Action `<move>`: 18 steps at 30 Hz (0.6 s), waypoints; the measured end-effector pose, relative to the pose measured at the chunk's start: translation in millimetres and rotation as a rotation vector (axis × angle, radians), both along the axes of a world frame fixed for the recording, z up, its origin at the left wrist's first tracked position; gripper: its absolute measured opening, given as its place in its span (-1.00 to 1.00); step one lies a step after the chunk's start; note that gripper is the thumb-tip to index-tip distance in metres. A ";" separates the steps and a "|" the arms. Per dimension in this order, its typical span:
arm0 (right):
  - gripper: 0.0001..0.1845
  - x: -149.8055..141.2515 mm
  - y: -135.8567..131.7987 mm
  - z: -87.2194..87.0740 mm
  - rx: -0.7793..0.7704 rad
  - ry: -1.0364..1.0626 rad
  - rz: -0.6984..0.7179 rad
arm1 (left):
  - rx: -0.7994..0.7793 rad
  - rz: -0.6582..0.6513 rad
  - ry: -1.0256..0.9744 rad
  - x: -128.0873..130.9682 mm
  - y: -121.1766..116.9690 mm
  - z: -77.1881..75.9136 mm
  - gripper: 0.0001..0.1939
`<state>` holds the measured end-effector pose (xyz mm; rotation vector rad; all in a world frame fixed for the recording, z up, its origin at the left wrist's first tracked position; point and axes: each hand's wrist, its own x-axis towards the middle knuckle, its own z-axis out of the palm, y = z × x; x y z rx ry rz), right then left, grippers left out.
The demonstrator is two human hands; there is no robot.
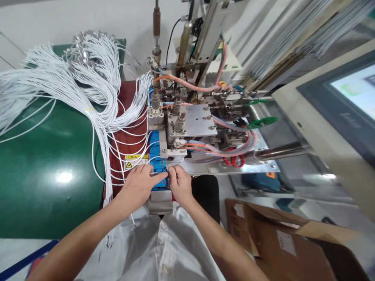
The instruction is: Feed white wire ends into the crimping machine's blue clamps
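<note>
My left hand (140, 184) lies at the near end of a row of blue clamp blocks (154, 145). Its index finger points right across the nearest block, and the other fingers are curled around a white cable (154, 173). My right hand (181, 185) is on the right side of the same block, thumb and fingers pinched together. What sits between those fingertips is too small to make out. More white cables (125, 150) run from the left into the blue blocks. A metal press unit (191, 120) covers the farther part of the row.
A large bundle of white cables (88, 91) lies over the green table (58, 168). Orange tubes (205, 147) and a wire spool (259, 114) are on the machine. A screen (345, 89) juts in at right, above cardboard boxes (281, 238).
</note>
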<state>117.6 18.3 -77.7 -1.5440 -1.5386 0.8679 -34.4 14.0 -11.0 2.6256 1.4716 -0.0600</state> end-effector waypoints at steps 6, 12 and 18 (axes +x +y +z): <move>-0.64 2.8 1.9 -1.5 -0.019 0.027 0.035 | 0.027 -0.010 0.025 0.8 -1.6 -0.3 -0.46; -0.63 3.6 1.4 -1.7 -0.122 0.168 -0.003 | -0.005 0.000 -0.011 1.2 -1.3 2.0 -0.47; -0.65 -1.5 1.8 0.6 -0.038 0.078 -0.010 | 0.003 0.002 0.021 3.9 0.6 4.2 -0.50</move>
